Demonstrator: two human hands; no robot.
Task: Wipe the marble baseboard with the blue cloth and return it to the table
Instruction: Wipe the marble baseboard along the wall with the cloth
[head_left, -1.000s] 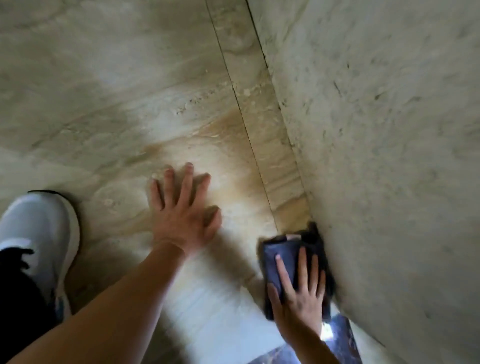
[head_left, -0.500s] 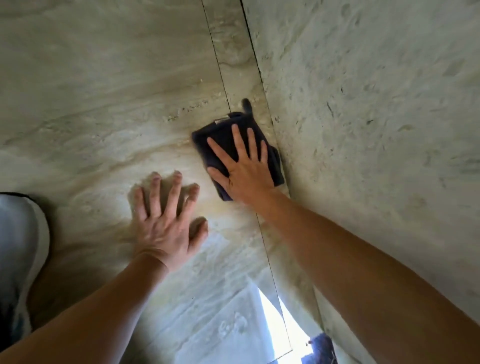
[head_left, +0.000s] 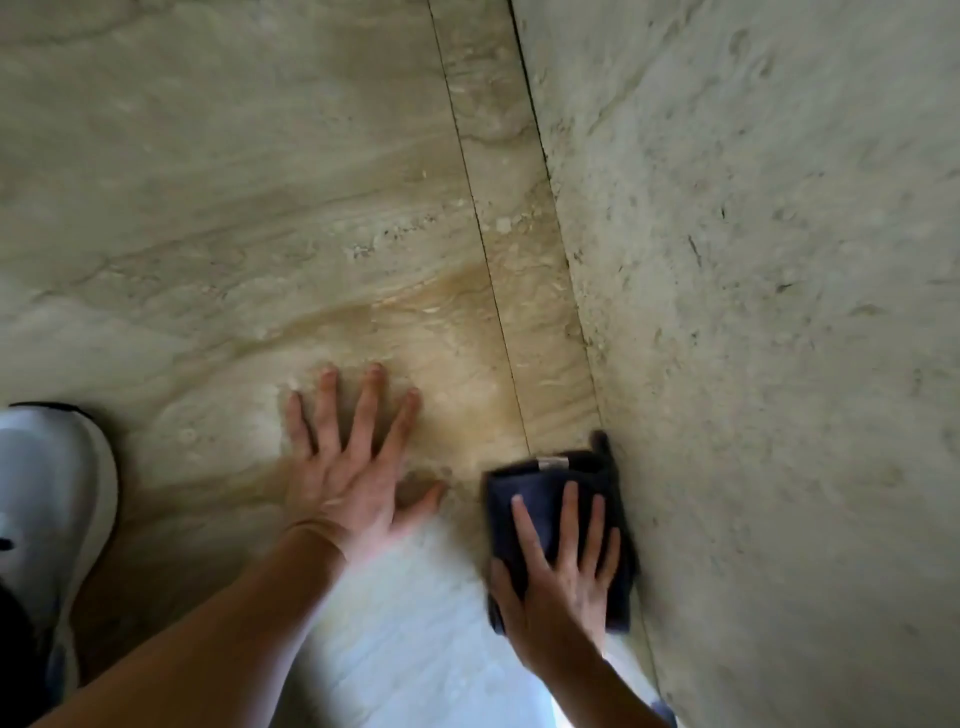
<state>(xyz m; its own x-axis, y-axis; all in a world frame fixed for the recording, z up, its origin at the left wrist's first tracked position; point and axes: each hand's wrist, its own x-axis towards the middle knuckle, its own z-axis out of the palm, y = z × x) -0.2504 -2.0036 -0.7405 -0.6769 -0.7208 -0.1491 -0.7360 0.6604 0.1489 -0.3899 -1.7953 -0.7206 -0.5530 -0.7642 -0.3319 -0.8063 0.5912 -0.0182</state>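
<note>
Beige marble floor (head_left: 208, 208) fills the head view, veined in tan and grey, with an amber patch near the middle. A thin dark seam runs from the top down toward the lower centre, and just right of it a narrow marble strip, the marble baseboard (head_left: 524, 249), lies between that seam and a second dark line. Beyond that line rises a rough, pitted stone wall (head_left: 779, 312), taking up the whole right side.

Down low, the left hand (head_left: 348, 483) is planted flat on the floor, fingers spread wide, thumb pointing right, gripping nothing. Its bare forearm (head_left: 208, 639) comes in from the bottom left corner.

Just to the right, the right hand (head_left: 563, 587) presses palm-down on the blue cloth (head_left: 540, 499), fingers extended and slightly fanned on top of it, not curled around it. The cloth is folded into a rough rectangle, dark navy, with a small pale tag (head_left: 551, 462) at its top edge. It sits on the baseboard strip, its left part over the seam and its right edge up against the foot of the wall. One corner of fabric pokes up along the wall. The picture is a little blurred around the cloth and hand.

Far left, a white sneaker (head_left: 52, 509) rests on the floor, well apart from the cloth. Bright light washes the floor at the bottom centre.
</note>
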